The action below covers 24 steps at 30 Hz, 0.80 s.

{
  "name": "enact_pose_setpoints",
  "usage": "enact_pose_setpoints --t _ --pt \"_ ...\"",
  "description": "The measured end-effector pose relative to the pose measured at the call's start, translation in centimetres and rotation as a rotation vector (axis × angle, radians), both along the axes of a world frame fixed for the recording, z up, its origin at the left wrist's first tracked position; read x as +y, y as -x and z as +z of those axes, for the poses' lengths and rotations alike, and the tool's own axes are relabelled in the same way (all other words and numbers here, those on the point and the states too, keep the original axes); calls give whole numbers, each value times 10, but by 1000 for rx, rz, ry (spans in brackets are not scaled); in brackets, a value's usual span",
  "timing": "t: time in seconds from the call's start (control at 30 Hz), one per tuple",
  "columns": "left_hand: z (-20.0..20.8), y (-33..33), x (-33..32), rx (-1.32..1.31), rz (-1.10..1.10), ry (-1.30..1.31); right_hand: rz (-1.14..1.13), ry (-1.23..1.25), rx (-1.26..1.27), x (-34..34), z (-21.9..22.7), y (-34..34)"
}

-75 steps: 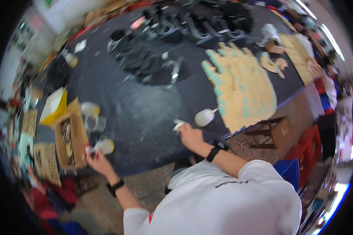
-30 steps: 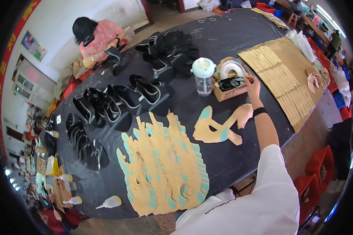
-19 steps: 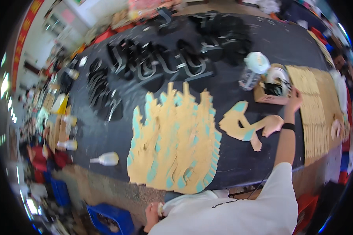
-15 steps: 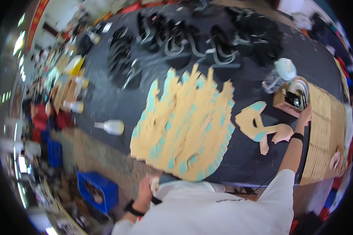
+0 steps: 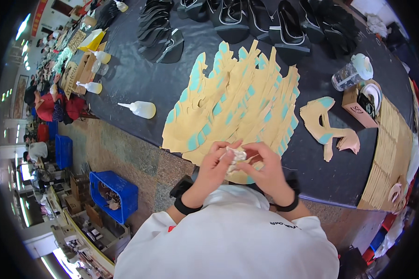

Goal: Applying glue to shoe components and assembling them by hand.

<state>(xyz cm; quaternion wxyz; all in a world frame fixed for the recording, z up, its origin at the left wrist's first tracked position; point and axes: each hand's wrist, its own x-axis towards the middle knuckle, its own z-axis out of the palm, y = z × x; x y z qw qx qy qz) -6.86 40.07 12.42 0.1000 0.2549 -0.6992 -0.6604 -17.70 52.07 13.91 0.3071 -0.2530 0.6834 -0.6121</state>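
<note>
Close in front of my chest, my left hand (image 5: 211, 171) and my right hand (image 5: 268, 175) meet over a small crumpled white bundle (image 5: 237, 157). Fingers of both hands pinch it from either side; whether it is cloth or cord I cannot make out. A thin line trails off beside my right hand. Just beyond and partly under my hands lies a broad fanned stack of tan cut pieces with light-green patches (image 5: 237, 107). To its right is a separate curved tan piece with green ends (image 5: 319, 121), and a small pinkish piece (image 5: 348, 141) touches it.
Black shoes (image 5: 233, 21) line the table's far side, beside stacked black parts (image 5: 156, 32). Squeeze bottles (image 5: 142, 109) stand or lie at left. A lidded clear cup (image 5: 351, 73), a small cardboard box (image 5: 356, 109) and layered tan sheets (image 5: 388, 153) occupy the right. A blue crate (image 5: 114, 195) sits on the floor.
My right hand has come back from the small box at the right to my chest. My left hand has risen with the white bundle, and both hands now hold it. The view has shifted.
</note>
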Motion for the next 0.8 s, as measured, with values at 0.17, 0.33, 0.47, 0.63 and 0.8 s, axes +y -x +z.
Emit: enact_pose_setpoints --t 0.17,0.33,0.47,0.63,0.8 --pt "-2 -24 -27 120 61 86 -131 21 197 -28 -14 -53" --pt "10 -64 -102 -3 -207 421 -179 215 -60 -76 -24 -92" --pt "13 -97 -179 57 -306 442 -216 436 -251 -145 -17 -134" --pt "43 -126 -253 149 -221 -23 -217 201 71 -211 -2 -151" --pt "31 -145 -297 127 -163 272 -114 250 56 -245 -7 -171"
